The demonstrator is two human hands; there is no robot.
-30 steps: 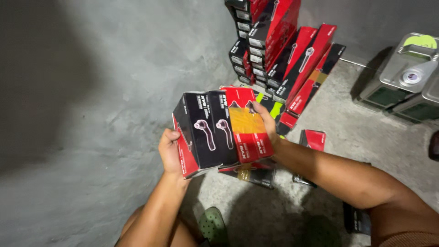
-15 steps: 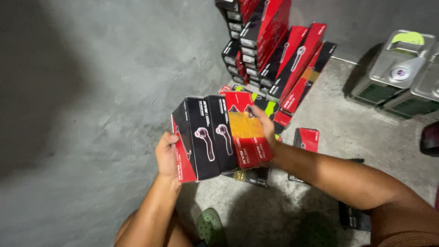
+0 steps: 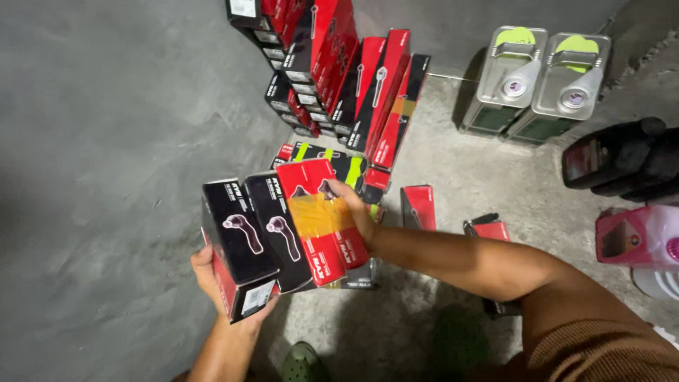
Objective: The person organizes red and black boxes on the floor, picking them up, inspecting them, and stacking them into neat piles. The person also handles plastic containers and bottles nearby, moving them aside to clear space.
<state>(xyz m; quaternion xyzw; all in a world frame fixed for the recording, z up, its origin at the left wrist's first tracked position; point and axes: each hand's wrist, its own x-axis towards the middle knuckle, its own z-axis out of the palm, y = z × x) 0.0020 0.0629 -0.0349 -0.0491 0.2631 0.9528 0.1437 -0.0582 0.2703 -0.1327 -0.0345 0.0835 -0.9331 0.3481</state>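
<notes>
I hold three narrow boxes side by side above the concrete floor. Two are black boxes (image 3: 258, 233) with a pictured metal part, and the third is a red box (image 3: 322, 219) with a yellow tape band. My left hand (image 3: 209, 276) supports the black ones from below at the left end. My right hand (image 3: 357, 212) presses on the red box from the right side.
A stack of red and black boxes (image 3: 332, 71) leans against the grey wall behind. More boxes (image 3: 419, 206) lie on the floor. Two metal cans (image 3: 537, 81) with green caps stand at the back right. A pink container (image 3: 636, 237) sits at the right edge.
The held boxes have dropped lower and leftward in view as the camera tilted. The grip of both hands looks unchanged.
</notes>
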